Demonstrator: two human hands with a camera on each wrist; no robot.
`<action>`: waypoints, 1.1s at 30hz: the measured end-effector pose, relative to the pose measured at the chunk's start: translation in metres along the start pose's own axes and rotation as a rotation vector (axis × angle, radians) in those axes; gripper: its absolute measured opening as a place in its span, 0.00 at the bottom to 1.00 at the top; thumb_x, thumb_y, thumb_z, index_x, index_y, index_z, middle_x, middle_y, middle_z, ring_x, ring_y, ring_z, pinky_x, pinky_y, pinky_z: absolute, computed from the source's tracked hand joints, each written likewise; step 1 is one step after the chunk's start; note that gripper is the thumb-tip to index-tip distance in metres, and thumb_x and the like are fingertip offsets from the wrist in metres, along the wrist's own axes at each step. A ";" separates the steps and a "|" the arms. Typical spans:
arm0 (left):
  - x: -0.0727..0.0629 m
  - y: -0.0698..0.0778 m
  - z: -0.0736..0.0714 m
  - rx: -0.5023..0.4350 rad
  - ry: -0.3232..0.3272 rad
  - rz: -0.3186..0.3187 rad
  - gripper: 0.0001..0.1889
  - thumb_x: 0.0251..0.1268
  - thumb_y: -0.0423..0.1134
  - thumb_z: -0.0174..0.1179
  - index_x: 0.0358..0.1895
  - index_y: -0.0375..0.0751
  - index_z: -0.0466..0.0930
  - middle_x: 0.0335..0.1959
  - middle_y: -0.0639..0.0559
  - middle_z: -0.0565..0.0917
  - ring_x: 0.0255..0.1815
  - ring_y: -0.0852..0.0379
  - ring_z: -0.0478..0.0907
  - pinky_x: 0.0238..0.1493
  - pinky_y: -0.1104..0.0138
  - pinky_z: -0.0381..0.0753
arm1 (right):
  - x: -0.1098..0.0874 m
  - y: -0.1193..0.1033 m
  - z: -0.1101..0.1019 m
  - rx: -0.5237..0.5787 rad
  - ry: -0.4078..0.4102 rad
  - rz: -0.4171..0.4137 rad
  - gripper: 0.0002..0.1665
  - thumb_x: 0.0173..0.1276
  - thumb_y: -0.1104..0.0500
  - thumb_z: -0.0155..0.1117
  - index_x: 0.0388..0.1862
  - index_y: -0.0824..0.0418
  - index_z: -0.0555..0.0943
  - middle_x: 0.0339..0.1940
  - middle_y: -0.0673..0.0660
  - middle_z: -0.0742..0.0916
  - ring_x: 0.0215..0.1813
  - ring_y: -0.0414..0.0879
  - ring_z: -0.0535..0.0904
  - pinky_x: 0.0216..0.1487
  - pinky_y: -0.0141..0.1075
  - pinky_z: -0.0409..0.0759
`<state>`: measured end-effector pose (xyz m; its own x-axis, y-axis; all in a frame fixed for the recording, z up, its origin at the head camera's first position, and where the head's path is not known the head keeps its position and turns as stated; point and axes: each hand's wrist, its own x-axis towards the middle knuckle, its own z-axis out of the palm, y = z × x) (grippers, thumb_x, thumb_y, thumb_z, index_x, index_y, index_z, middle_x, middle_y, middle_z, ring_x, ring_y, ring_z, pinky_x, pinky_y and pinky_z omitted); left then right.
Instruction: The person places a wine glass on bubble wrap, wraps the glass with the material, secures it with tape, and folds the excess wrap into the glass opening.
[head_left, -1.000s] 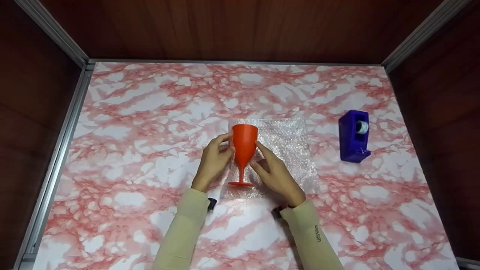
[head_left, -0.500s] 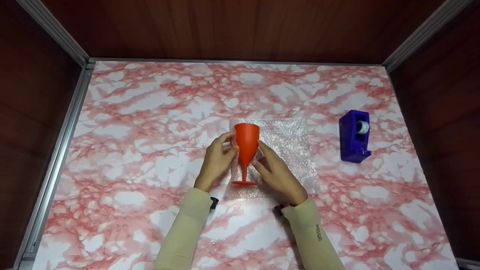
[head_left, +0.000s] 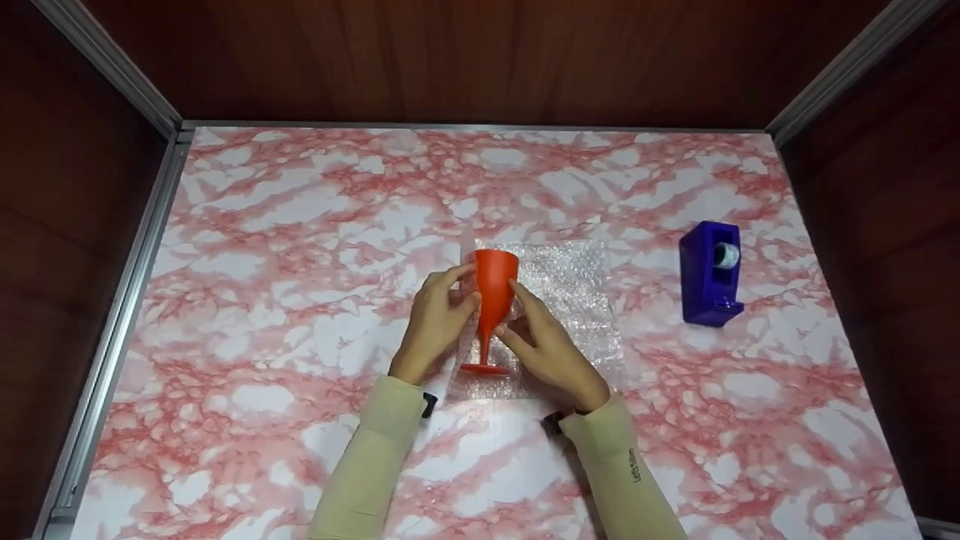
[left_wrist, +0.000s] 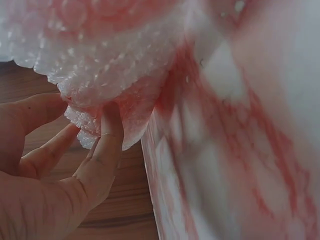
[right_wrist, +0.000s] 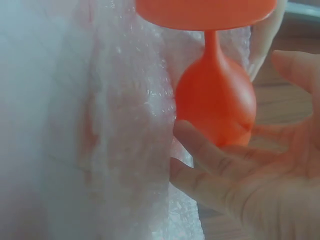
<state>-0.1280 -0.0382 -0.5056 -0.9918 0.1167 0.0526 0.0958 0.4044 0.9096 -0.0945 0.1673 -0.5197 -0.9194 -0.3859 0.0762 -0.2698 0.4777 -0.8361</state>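
Observation:
An orange goblet (head_left: 496, 289) (right_wrist: 215, 95) lies on its side over the left part of a clear bubble wrap sheet (head_left: 574, 300), its foot towards the person. My left hand (head_left: 435, 319) is at the bowl's left side. In the left wrist view, its fingers and thumb pinch a gathered edge of the bubble wrap (left_wrist: 100, 70). From the right, my right hand (head_left: 551, 349) holds the goblet, with thumb and forefinger at the bowl. In the right wrist view, other fingers of the right hand (right_wrist: 255, 185) reach along the bowl beside the wrap (right_wrist: 125, 135).
A purple tape dispenser (head_left: 705, 277) with a roll of tape stands on the right side of the pink-and-white marbled table (head_left: 315, 202). Dark wood panels (head_left: 465, 60) with metal edge rails enclose the back and sides.
The goblet has shifted slightly to the right, then its foot swung back a little left. A strip of bubble wrap now stands raised along its left side. Both hands stay near it.

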 end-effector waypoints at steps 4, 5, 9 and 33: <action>-0.001 0.002 0.002 0.071 0.011 0.021 0.23 0.66 0.33 0.66 0.65 0.42 0.79 0.52 0.40 0.77 0.43 0.49 0.80 0.48 0.57 0.79 | 0.000 0.000 0.000 -0.038 0.018 -0.017 0.40 0.78 0.53 0.58 0.81 0.61 0.55 0.74 0.65 0.68 0.56 0.53 0.79 0.62 0.49 0.73; -0.001 0.002 0.002 0.088 0.013 0.024 0.23 0.66 0.34 0.66 0.65 0.42 0.78 0.53 0.40 0.77 0.44 0.49 0.79 0.48 0.57 0.79 | 0.000 -0.001 -0.001 -0.049 0.027 -0.015 0.39 0.78 0.53 0.58 0.81 0.61 0.55 0.74 0.65 0.67 0.58 0.54 0.78 0.62 0.50 0.73; -0.003 0.004 0.005 0.138 0.004 0.019 0.24 0.68 0.37 0.65 0.67 0.45 0.77 0.56 0.41 0.75 0.47 0.49 0.76 0.48 0.58 0.77 | -0.002 -0.001 -0.002 -0.091 0.063 -0.007 0.37 0.79 0.53 0.56 0.79 0.65 0.58 0.74 0.68 0.65 0.60 0.58 0.75 0.60 0.52 0.73; -0.007 0.012 0.012 0.284 -0.001 0.134 0.26 0.68 0.40 0.66 0.69 0.48 0.76 0.59 0.39 0.71 0.36 0.52 0.76 0.37 0.62 0.77 | -0.004 -0.001 -0.001 0.008 -0.009 -0.009 0.42 0.78 0.52 0.58 0.83 0.50 0.51 0.80 0.59 0.61 0.55 0.50 0.81 0.58 0.45 0.77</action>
<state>-0.1191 -0.0234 -0.5001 -0.9686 0.1867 0.1642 0.2460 0.6224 0.7431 -0.0911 0.1693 -0.5188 -0.9142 -0.3976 0.0787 -0.2757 0.4676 -0.8398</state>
